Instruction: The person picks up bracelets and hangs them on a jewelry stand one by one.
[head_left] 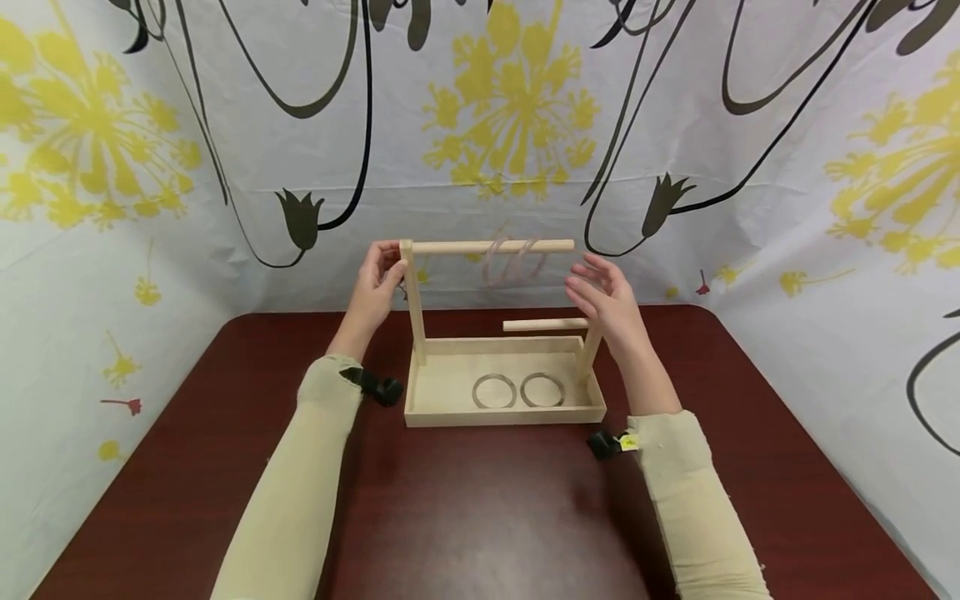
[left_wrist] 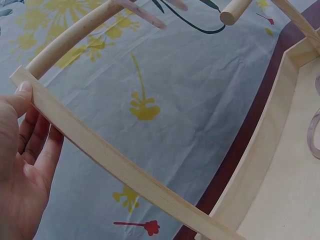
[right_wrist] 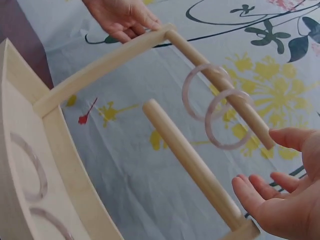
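Observation:
A pale wooden stand has a shallow tray base [head_left: 502,419], a tall left post [head_left: 415,304] and a shorter right post [head_left: 590,350]. My left hand [head_left: 372,287] pinches the top of the tall post, thumb in front and fingers behind. Two pinkish, translucent bangles [right_wrist: 208,125] hang on the upper rod [head_left: 450,247], towards its free end. Beside that end is my right hand [head_left: 611,304], its fingers relaxed and nothing held. In the right wrist view the thumb [right_wrist: 287,136] lies right at the rod's tip. The lower rod [head_left: 540,325] carries no bangle.
Two more bangles [head_left: 494,377] lie flat in the tray, side by side. The stand is on a dark reddish-brown table [head_left: 465,500], towards its far edge. Behind it hangs a white cloth [head_left: 420,192] printed with yellow flowers and dark stems. Each wrist wears a small black camera [head_left: 388,392].

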